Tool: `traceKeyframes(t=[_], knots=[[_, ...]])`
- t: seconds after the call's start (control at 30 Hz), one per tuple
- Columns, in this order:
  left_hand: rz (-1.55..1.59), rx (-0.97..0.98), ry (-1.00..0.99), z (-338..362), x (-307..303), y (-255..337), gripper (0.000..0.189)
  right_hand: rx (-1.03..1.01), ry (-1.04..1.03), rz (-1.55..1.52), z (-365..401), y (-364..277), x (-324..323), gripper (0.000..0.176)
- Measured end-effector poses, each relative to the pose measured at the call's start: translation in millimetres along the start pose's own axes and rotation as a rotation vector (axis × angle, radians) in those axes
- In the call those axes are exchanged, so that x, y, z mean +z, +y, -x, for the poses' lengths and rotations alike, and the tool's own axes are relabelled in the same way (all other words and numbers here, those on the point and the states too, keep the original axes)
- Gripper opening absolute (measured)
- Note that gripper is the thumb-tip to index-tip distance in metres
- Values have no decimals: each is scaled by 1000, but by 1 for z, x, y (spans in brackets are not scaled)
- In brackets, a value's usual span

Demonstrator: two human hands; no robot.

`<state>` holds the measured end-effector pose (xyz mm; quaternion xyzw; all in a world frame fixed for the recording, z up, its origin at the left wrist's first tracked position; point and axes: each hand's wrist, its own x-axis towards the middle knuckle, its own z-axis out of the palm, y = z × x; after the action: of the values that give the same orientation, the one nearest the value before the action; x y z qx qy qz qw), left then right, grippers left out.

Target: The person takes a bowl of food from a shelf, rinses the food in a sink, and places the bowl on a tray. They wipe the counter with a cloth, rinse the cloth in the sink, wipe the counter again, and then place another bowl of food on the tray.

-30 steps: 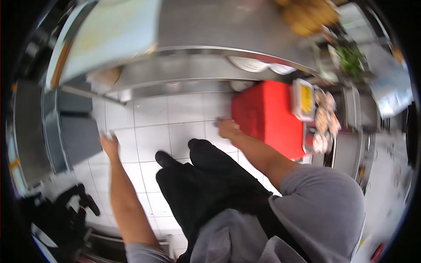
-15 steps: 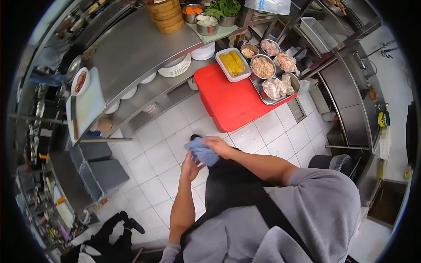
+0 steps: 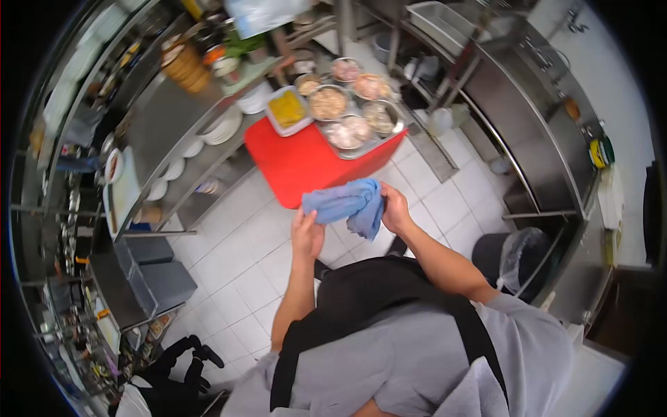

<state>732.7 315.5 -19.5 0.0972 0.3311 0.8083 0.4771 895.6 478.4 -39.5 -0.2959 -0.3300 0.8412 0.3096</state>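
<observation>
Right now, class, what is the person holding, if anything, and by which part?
A blue cloth, held in both hands: the left hand grips its left end, the right hand its right side, the cloth bunched between them.

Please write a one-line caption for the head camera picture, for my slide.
The left hand and right hand hold a blue cloth before a red table carrying bowls of food.

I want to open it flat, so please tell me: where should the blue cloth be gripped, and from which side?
Probably at its two ends. The blue cloth lies bunched crosswise between the left hand and the right hand, with a fold hanging down near the right. Pinch each end from its outer side.
</observation>
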Motion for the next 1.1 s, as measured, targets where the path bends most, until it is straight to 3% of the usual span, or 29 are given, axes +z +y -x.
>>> traceKeyframes(t=[0.1,0.17,0.3,0.5,0.67,0.7,0.77,0.8,0.83,0.9,0.97,1.1], knots=[[-51,-43,-197,-54,84,-48,40,38,-31,-94,25,-103,-45,35],[-34,-103,-314,-89,154,-76,37,-145,-48,237,33,-154,-84,30],[-106,-189,-367,-153,246,-135,28,-347,115,486,34,-235,-159,23],[-265,-232,-550,-250,317,-238,30,-626,412,357,19,-338,-257,20],[-284,-373,-697,-310,416,-329,45,-640,647,475,12,-411,-334,22],[-275,-387,-719,-322,440,-346,45,-654,671,479,17,-428,-343,22],[-351,-402,-795,-343,493,-377,46,-637,797,870,26,-462,-364,28],[-391,-399,-842,-349,526,-390,45,-603,882,910,29,-480,-375,37],[-377,-404,-857,-354,561,-406,45,-609,898,920,30,-496,-395,37],[-397,-387,-1004,-362,627,-439,45,-787,1126,768,31,-528,-446,30],[-344,-376,-1123,-364,692,-475,45,-867,1274,845,41,-573,-497,23],[-385,-374,-1168,-356,800,-563,42,-935,1483,891,49,-669,-582,26]])
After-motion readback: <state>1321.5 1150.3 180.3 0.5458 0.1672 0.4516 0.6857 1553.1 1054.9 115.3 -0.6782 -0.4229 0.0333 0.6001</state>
